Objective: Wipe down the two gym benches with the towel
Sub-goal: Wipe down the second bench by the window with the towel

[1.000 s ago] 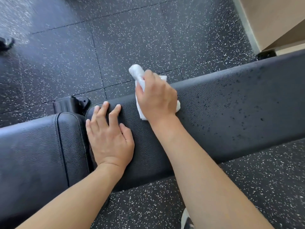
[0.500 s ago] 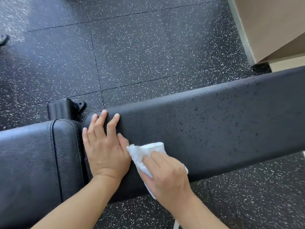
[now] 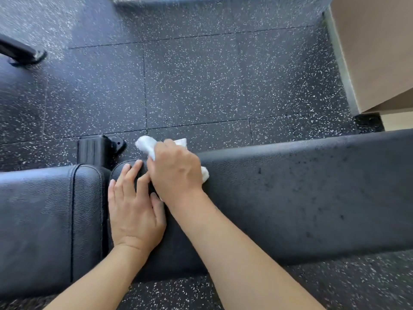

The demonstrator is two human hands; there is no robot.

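Right hand (image 3: 176, 173) curled round a bunched white cloth towel (image 3: 145, 145), pressing it onto the far edge of the long black textured-vinyl bench pad (image 3: 301, 198), the counter under both hands; towel poking out past the knuckles at 11 o'clock and again at 3 o'clock beside the wrist. Left hand (image 3: 134, 211) lying flat and released, fingers straight and slightly spread, palm down on the rounded left end of that same pad, gripping nothing; index finger and thumb touching or nearly touching the right hand's heel. Forearms crossing up from 6 o'clock, both bare.

Dark specks scattered over the long pad toward 3 o'clock. At 9 o'clock, just beside the left hand across a narrow gap, a second black stitched-leather seat pad (image 3: 44, 220). At 11 o'clock of the hands, a black ribbed plastic frame foot (image 3: 98, 151) on the dark speckled rubber tile floor (image 3: 201, 86). Farther out at 10 o'clock, a black metal equipment leg (image 3: 20, 52); at 2 o'clock, a beige wall corner (image 3: 375, 52) with a grey baseboard.
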